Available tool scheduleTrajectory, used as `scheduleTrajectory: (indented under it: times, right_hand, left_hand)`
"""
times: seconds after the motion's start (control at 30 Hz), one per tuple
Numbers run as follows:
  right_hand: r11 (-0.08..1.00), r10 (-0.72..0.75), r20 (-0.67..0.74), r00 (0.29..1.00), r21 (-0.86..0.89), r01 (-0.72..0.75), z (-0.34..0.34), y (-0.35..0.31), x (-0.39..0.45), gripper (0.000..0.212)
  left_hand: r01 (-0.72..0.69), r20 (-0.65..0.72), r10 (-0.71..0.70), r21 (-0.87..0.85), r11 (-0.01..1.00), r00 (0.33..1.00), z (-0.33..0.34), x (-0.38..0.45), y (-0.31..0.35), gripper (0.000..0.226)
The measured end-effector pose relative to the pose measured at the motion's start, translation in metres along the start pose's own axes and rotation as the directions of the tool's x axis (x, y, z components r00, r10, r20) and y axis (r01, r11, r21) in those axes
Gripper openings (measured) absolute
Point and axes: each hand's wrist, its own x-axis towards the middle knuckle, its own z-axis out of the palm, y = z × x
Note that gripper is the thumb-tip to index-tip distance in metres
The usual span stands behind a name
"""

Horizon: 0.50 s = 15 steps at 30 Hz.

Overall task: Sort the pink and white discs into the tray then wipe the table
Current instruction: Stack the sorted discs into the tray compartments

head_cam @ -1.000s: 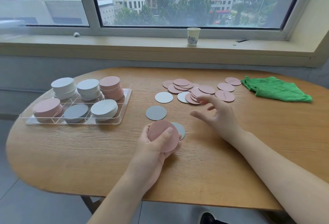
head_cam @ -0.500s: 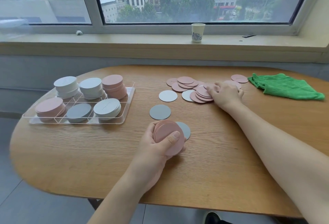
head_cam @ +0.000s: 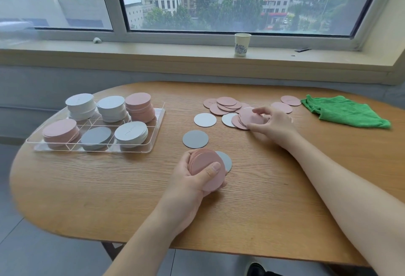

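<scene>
Fingers and thumb of the left hand clasp a pink stack over the table. Further, the clear tray holds six piles: two pink, four white. Beyond, the right hand pinches pink discs near the green cloth.

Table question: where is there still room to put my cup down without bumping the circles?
Bare wood runs along the near edge of the table, below the tray and beside the left hand. More lies between the right forearm and the green cloth. It is crowded around the loose pink discs under the right hand.
</scene>
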Motion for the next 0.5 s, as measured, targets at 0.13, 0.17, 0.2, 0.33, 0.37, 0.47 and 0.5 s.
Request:
scheduleTrajectory:
  times: [0.13,0.17,0.2,0.33,0.37,0.47,0.5]
  right_hand:
    - [0.988,-0.147,-0.007,0.989,0.047,0.147,0.002,0.002,-0.014,0.05]
    - [0.985,-0.149,-0.025,0.989,0.085,0.15,0.001,0.001,-0.018,0.046]
    - [0.98,-0.138,-0.049,0.989,0.141,0.143,0.001,0.0,-0.021,0.039]
    - [0.886,-0.092,-0.101,0.991,0.446,0.127,-0.002,-0.013,-0.045,0.029]
    - [0.858,-0.098,-0.099,0.99,0.497,0.134,-0.002,-0.018,-0.051,0.028]
    - [0.751,-0.131,-0.058,0.99,0.645,0.137,-0.003,-0.041,-0.074,0.023]
    - [0.721,-0.145,-0.033,0.989,0.681,0.128,-0.003,-0.048,-0.082,0.022]
  left_hand:
    - [-0.002,-0.005,0.002,0.004,1.0,1.0,0.001,-0.001,0.002,0.056]
    - [-0.003,-0.007,0.003,0.0,1.0,1.0,0.001,-0.001,0.002,0.056]
    - [-0.003,-0.01,0.002,-0.004,1.0,1.0,0.001,-0.001,0.002,0.057]
    - [-0.009,-0.013,0.008,-0.033,0.999,1.0,0.003,-0.002,0.002,0.054]
    - [-0.013,-0.016,0.012,-0.041,0.999,1.0,0.004,-0.003,0.002,0.053]
    - [-0.027,-0.041,0.024,-0.073,0.997,0.999,0.005,-0.004,0.003,0.051]
    - [-0.03,-0.051,0.026,-0.084,0.996,0.998,0.005,-0.004,0.004,0.05]
